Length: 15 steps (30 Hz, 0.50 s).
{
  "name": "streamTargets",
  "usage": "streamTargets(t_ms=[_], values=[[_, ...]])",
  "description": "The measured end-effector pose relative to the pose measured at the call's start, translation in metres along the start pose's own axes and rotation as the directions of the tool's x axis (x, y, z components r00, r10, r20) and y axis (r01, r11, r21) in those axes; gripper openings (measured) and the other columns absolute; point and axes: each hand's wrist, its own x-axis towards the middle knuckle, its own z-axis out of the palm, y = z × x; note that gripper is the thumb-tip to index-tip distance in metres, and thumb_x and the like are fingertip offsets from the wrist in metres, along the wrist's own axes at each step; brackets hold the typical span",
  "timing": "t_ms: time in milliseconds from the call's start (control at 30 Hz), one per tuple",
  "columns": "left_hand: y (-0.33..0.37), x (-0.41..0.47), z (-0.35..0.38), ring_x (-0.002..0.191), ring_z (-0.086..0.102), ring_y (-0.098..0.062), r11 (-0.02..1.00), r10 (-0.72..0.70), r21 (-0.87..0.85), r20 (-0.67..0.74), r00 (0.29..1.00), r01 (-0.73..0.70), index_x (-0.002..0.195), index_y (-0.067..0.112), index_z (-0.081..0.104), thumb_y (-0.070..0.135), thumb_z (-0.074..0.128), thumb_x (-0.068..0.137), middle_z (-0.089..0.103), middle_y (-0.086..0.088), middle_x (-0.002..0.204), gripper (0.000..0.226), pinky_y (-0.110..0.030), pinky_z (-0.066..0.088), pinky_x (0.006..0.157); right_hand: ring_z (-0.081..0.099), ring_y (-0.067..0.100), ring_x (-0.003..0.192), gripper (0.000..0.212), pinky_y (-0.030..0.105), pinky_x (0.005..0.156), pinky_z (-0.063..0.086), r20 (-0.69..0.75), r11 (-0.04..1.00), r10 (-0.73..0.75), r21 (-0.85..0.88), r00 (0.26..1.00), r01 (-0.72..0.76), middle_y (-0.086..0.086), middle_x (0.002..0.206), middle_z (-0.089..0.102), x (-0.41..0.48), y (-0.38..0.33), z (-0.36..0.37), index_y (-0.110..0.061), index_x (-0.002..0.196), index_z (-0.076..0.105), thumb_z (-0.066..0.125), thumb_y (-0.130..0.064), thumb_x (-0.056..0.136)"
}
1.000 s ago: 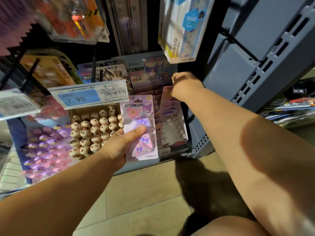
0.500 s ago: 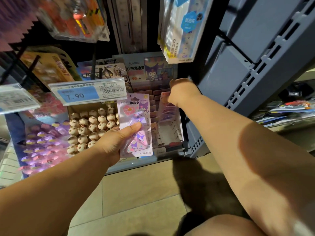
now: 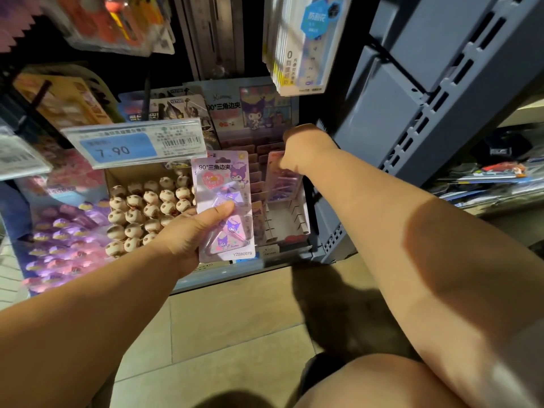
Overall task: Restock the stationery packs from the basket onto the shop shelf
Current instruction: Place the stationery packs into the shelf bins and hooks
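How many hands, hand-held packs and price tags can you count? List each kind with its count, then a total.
Hands: 2, left hand and right hand
Held packs: 2, pink pack in the left, second pack pinched by the right
Price tags: 2, 7.90 tag and edge tag
Total: 6

Up front on the left hangs a price label (image 3: 134,145), blue panel, reading 7.90, with a second, blurred label (image 3: 17,157) at the left edge. Just below the first sits a cardboard box (image 3: 132,175) packed with round beige heads (image 3: 147,207), rows of them. Left of that lies a spread of purple and pink trinkets (image 3: 59,245). Higher up there's a yellow pack (image 3: 61,101), an orange blister pack (image 3: 117,22) too blurred to read, metal rulers (image 3: 217,33), and a hanging bundle of clear rulers (image 3: 300,45). On the right stands a slotted grey-blue panel (image 3: 441,92), with cluttered goods (image 3: 494,178) beyond. Nearest is a beige tiled floor (image 3: 235,334).
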Motion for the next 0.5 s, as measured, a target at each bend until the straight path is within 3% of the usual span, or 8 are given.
streamTargets(t_ms=[200, 333, 433, 500], values=[[0.0, -0.001, 0.0, 0.109, 0.062, -0.035, 1.0, -0.028, -0.005, -0.006, 1.0, 0.027, 0.113, 0.009, 0.069, 0.026, 0.075, 0.068, 0.064, -0.02, 0.123, 0.049, -0.052, 0.053, 0.089, 0.048, 0.024, 0.076, 0.031, 0.027, 0.062, 0.038, -0.015, 0.998, -0.041, -0.052, 0.999, 0.04, 0.003, 0.079, 0.05, 0.0, 0.001, 0.006, -0.008, 0.106, 0.06, 0.063, -0.032, 0.087], [0.001, -0.003, -0.001, 0.108, 0.061, -0.035, 0.999, -0.036, -0.02, 0.008, 0.999, 0.036, 0.119, 0.005, 0.065, 0.022, 0.079, 0.069, 0.062, -0.021, 0.125, 0.055, -0.051, 0.053, 0.088, 0.056, 0.029, 0.095, 0.03, 0.03, 0.073, 0.04, 0.022, 0.993, -0.066, -0.098, 0.998, 0.068, 0.013, 0.111, 0.06, 0.002, -0.002, 0.022, -0.007, 0.117, 0.058, 0.058, -0.021, 0.09], [0.002, -0.004, 0.002, 0.101, 0.064, -0.032, 0.999, -0.03, -0.037, -0.005, 1.0, 0.03, 0.119, 0.004, 0.065, 0.021, 0.075, 0.07, 0.064, -0.021, 0.122, 0.053, -0.044, 0.057, 0.079, 0.052, 0.033, 0.119, 0.036, 0.036, 0.091, 0.044, 0.114, 0.992, -0.037, -0.117, 0.993, 0.05, 0.018, 0.131, 0.054, 0.005, -0.005, 0.029, -0.001, 0.129, 0.051, 0.049, -0.011, 0.095], [0.002, -0.004, 0.004, 0.09, 0.068, -0.029, 0.998, -0.024, -0.056, -0.012, 1.0, 0.023, 0.119, 0.003, 0.065, 0.02, 0.073, 0.069, 0.066, -0.02, 0.117, 0.053, -0.04, 0.061, 0.073, 0.049, 0.035, 0.124, 0.036, 0.039, 0.098, 0.042, 0.174, 0.991, -0.013, -0.128, 0.985, 0.035, 0.021, 0.136, 0.05, 0.009, -0.007, 0.031, 0.003, 0.132, 0.048, 0.043, -0.005, 0.097]])
